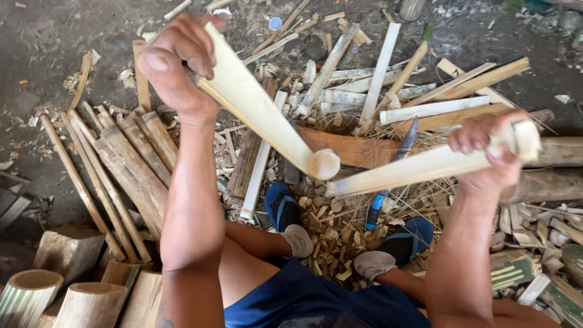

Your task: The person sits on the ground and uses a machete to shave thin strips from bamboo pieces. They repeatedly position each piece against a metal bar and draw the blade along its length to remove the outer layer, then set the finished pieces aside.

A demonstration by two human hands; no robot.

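My left hand (pixel 176 61) grips the top end of a pale split bamboo piece (pixel 261 109) that slants down to the right and ends in a rounded knot. Held in my right hand (pixel 486 152) is the outer end of a second pale bamboo piece (pixel 419 167), which points left toward the first. The two free ends sit close together above my feet. A knife with a dark blade and blue handle (pixel 388 176) lies on the ground below them, between my feet in blue sandals (pixel 282 206).
Split bamboo slats (pixel 376 79) lie scattered at the back. A bundle of darker strips (pixel 127 164) lies on the left, round bamboo sections (pixel 36 291) at the lower left, chips and shavings (pixel 331 237) underfoot, more offcuts (pixel 546 243) at the right.
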